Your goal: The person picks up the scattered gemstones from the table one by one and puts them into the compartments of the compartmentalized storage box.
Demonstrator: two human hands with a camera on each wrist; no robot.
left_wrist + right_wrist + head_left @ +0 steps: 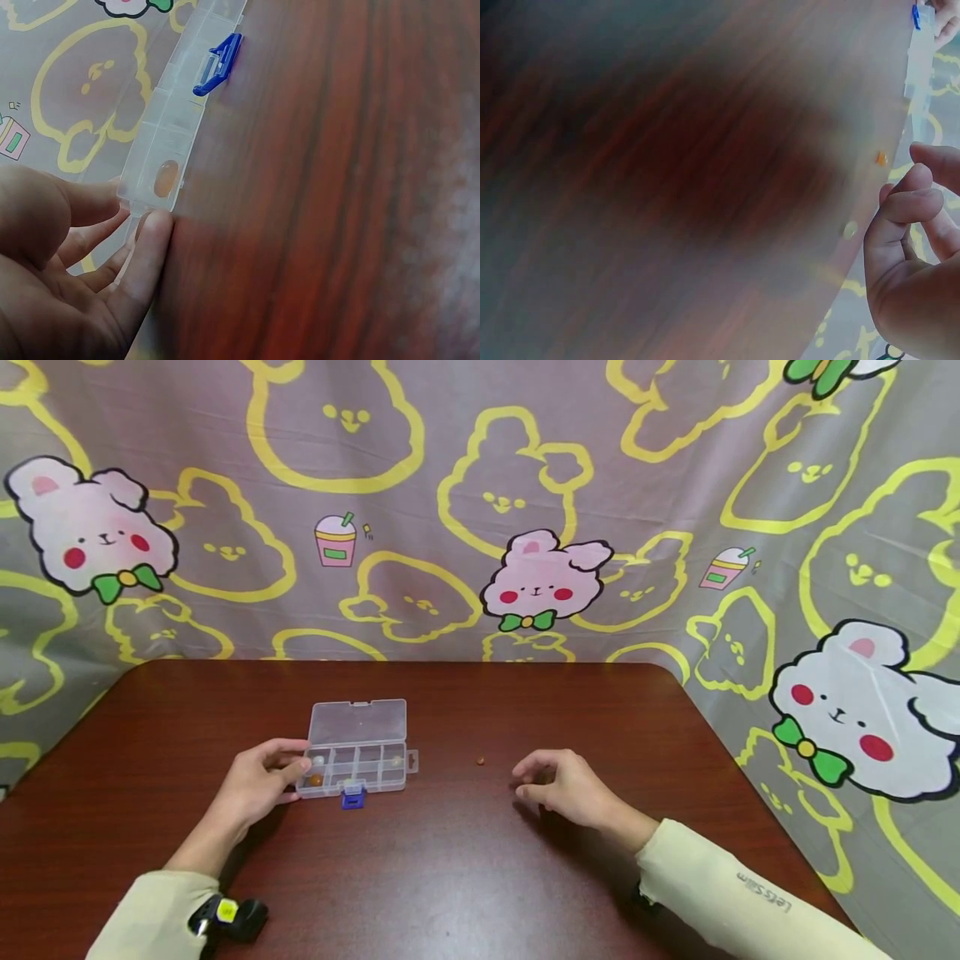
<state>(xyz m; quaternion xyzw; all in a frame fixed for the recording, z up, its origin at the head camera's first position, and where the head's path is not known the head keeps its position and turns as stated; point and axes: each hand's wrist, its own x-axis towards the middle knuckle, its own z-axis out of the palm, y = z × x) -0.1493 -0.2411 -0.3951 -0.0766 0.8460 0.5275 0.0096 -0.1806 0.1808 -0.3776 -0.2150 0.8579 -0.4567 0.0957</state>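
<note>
A clear plastic compartment box (367,779) lies on the table with its lid (358,723) raised toward the back. My left hand (262,777) holds the box's left end, thumb and fingers around the corner. An orange bead (166,178) sits in the front left compartment, and a whitish bead (318,762) lies behind it. Farther right in the box is a pale bead (396,762). To the right, a small orange bead (481,762) rests on the table. My right hand (566,789) hovers beyond it, fingers loosely bent around nothing; a pale greenish bead (850,229) lies close by.
The dark brown wooden table (450,877) carries everything. A blue latch (353,798) hangs at the box's front, and a hanging tab (412,762) sticks out on its right. A patterned curtain (420,527) rises behind the table and along its right side.
</note>
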